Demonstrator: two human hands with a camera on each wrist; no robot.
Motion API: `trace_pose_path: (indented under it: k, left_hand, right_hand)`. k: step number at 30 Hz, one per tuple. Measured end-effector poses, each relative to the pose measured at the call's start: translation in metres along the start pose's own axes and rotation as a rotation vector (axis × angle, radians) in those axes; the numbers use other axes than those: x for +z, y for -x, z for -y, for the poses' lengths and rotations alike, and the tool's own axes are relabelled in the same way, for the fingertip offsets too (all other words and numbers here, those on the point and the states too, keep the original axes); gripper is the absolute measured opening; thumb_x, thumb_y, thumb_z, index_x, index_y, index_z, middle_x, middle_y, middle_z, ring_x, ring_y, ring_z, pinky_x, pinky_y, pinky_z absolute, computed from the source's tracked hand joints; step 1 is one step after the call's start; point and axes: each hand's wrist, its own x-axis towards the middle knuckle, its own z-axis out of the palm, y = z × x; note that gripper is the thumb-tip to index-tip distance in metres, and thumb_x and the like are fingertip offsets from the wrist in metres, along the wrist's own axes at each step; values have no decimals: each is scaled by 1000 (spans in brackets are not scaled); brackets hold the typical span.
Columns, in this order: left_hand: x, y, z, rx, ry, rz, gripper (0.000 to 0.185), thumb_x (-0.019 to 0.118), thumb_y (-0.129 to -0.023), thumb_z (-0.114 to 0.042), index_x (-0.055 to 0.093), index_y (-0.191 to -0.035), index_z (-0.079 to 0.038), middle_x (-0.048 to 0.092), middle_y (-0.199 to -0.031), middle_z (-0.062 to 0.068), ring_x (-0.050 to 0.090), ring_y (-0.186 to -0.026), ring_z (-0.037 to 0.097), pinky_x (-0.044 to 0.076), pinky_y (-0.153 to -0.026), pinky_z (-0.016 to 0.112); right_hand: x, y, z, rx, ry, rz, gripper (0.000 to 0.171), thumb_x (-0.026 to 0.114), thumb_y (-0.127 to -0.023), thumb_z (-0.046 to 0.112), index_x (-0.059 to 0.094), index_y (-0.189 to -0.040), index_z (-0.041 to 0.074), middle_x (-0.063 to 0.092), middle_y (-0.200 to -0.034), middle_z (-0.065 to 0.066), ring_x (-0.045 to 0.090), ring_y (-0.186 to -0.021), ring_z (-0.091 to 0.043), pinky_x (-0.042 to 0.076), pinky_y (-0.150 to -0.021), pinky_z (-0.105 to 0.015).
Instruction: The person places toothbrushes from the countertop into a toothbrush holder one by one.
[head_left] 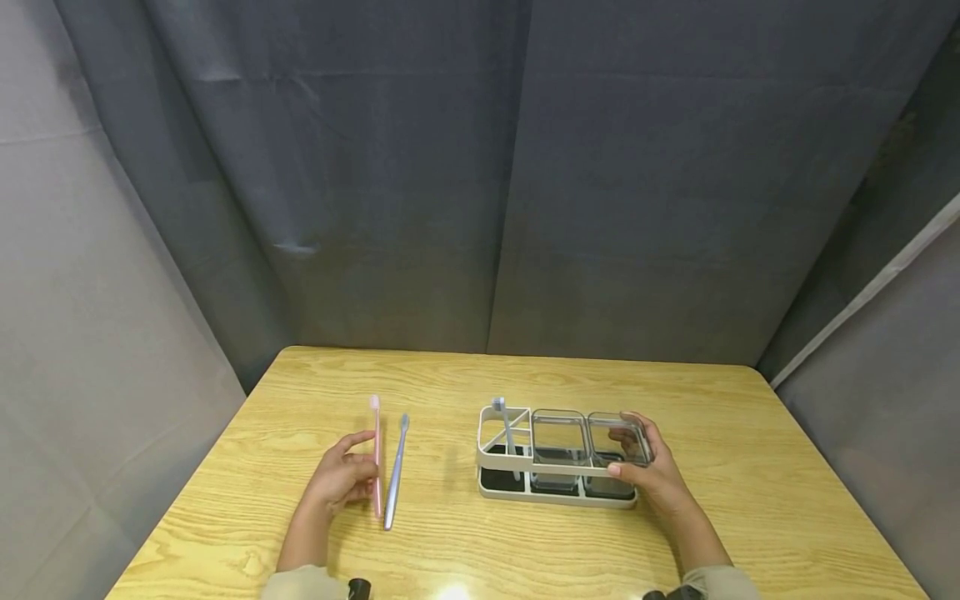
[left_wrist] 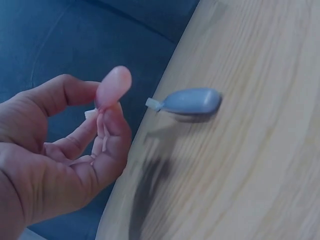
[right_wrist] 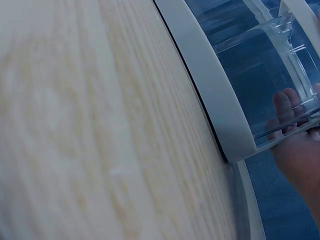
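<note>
My left hand point(head_left: 341, 475) pinches a pink toothbrush point(head_left: 377, 446) between thumb and fingers; its handle end point(left_wrist: 115, 86) faces the camera in the left wrist view. Just right of it lies a blue toothbrush point(head_left: 397, 471) on the table. A white toothbrush holder point(head_left: 506, 461) stands further right, with a light blue toothbrush point(head_left: 498, 405) leaning in its divided left section. Two clear cups point(head_left: 558, 417) sit in its middle and right sections. My right hand point(head_left: 660, 475) grips the holder's right end, thumb in front and fingers behind the right cup.
The wooden table point(head_left: 450, 550) carries all of these things. Dark grey curtains point(head_left: 375, 208) hang behind it, and lighter cloth panels point(head_left: 97, 333) close in the sides.
</note>
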Motion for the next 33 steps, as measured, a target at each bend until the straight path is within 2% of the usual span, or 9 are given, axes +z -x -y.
trace_pose_path:
  k: [5, 10, 16, 21, 28, 33]
  left_hand:
    - [7, 1, -2, 11, 2, -9, 67, 58, -73, 15, 42, -134, -5, 54, -96, 26, 54, -60, 20, 49, -55, 30]
    - [15, 3, -6, 34, -1, -22, 67, 58, -73, 15, 43, -134, -7, 53, -91, 19, 53, -63, 20, 48, -57, 30]
    - [23, 5, -10, 75, 10, 1, 64, 58, -76, 13, 42, -134, -8, 50, -89, 12, 52, -72, 22, 48, -63, 32]
    - [32, 6, -13, 134, 22, 7, 61, 57, -76, 11, 44, -133, -10, 48, -92, 13, 52, -75, 23, 46, -64, 32]
    - [43, 6, -17, 203, 19, -17, 54, 54, -79, 9, 47, -128, -11, 48, -91, 13, 52, -75, 23, 47, -63, 31]
    - [50, 7, -24, 255, -1, -17, 45, 53, -83, 7, 46, -126, -4, 49, -91, 13, 52, -78, 25, 48, -64, 31]
  right_hand:
    - [0, 0, 1, 7, 3, 1, 81, 67, -70, -11, 26, -139, 1, 37, -124, -31, 43, -116, -29, 29, -100, -19]
    - [-1, 0, 2, 2, 4, 5, 81, 67, -70, -12, 24, -138, -1, 37, -124, -32, 43, -115, -29, 29, -101, -20]
    - [0, 0, 3, -1, 4, 5, 81, 67, -70, -11, 24, -138, -2, 36, -124, -32, 42, -115, -30, 29, -101, -20]
    - [0, 0, 2, -4, 0, 9, 80, 67, -70, -11, 26, -138, 0, 37, -124, -30, 43, -115, -28, 29, -101, -21]
    - [0, 0, 2, -2, -6, 14, 81, 68, -70, -11, 25, -138, -1, 37, -124, -31, 43, -115, -30, 29, -102, -22]
    - [0, 0, 3, 4, -1, 11, 81, 68, -70, -11, 25, -138, 0, 37, -124, -31, 42, -115, -30, 28, -102, -22]
